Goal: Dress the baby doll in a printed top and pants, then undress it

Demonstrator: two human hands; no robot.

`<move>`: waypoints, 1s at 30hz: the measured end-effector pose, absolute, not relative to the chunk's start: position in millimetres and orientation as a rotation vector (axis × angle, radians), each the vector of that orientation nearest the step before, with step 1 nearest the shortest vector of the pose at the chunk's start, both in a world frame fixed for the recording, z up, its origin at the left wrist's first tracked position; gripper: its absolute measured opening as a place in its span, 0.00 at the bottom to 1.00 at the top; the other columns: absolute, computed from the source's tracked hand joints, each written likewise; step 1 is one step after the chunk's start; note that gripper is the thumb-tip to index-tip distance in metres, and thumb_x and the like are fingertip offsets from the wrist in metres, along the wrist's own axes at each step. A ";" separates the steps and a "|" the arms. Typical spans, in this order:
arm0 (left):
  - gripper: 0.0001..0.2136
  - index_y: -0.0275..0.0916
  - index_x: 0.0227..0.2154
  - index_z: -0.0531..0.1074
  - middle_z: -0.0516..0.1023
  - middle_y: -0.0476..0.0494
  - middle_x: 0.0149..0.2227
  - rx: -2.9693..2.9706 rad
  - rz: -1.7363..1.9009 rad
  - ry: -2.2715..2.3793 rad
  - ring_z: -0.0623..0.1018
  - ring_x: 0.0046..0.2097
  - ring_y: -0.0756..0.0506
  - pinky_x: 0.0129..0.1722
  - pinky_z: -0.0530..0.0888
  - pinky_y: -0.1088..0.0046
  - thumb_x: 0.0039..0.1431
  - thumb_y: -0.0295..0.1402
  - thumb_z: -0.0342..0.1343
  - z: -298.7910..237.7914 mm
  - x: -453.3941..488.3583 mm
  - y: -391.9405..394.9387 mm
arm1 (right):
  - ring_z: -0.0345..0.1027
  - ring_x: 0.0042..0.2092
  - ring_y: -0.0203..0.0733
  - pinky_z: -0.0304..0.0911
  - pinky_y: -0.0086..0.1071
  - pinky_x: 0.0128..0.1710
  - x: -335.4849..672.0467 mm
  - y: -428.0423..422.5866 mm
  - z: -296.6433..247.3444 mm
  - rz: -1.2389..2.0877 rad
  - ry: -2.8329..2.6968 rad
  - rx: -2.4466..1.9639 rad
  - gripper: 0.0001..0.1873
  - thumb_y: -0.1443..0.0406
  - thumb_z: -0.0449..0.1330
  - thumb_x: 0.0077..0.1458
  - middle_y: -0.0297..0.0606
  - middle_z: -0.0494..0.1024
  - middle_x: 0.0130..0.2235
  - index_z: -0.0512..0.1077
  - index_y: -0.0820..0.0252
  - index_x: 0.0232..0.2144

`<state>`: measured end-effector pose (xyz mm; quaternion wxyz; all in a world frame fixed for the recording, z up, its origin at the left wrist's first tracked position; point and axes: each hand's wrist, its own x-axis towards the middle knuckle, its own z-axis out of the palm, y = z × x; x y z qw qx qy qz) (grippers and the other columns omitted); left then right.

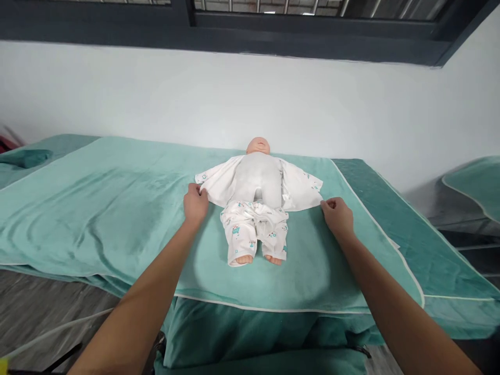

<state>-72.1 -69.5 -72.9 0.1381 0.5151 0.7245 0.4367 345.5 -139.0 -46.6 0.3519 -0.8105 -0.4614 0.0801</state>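
Forearms [146, 294]: two, yours, nearest, flanking the doll [258, 174].
Grip: your left hand [196, 203] and right hand [338, 216] each pinch one side of its spread shirt [300, 187].
Trousers [239, 234]: one pair, on the doll's legs.
Blanket [117, 208]: under the doll, stretching widest leftward; front edge beyond its feet.
Wall [250, 99]: bars you behind its head.

doll's head [258, 146]: smooth, plastic-looking | shirt [300, 188]: matt cloth | trousers [241, 229]: matt cloth | blanket [144, 203]: velvety cloth | wall [156, 94]: smooth
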 end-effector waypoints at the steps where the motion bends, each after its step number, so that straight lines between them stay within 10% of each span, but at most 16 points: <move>1: 0.06 0.42 0.41 0.67 0.75 0.45 0.33 1.543 1.198 2.179 0.76 0.37 0.42 0.37 0.69 0.68 0.61 0.31 0.50 -73.1 -69.8 -70.5 | 0.68 0.35 0.45 0.59 0.36 0.37 341.9 -138.7 -49.6 0.160 -1.228 -2.114 0.08 0.59 0.58 0.55 0.40 0.78 0.33 0.69 0.57 0.33; 10: 0.14 0.39 0.50 0.68 0.74 0.34 0.53 1.918 1.256 2.203 0.71 0.57 0.34 0.55 0.68 0.54 0.62 0.29 0.49 -77.8 -62.1 -67.4 | 0.71 0.51 0.50 0.66 0.44 0.52 316.4 -121.7 -60.1 -0.245 -1.641 -1.601 0.11 0.65 0.51 0.60 0.49 0.77 0.48 0.71 0.58 0.42; 30: 0.08 0.43 0.37 0.69 0.80 0.43 0.42 1.843 1.280 2.017 0.77 0.47 0.40 0.52 0.67 0.61 0.65 0.40 0.50 -58.9 -4.7 56.2 | 0.63 0.64 0.51 0.54 0.53 0.65 264.3 23.5 -51.2 -0.070 -1.902 -1.633 0.26 0.64 0.42 0.68 0.48 0.72 0.63 0.69 0.59 0.61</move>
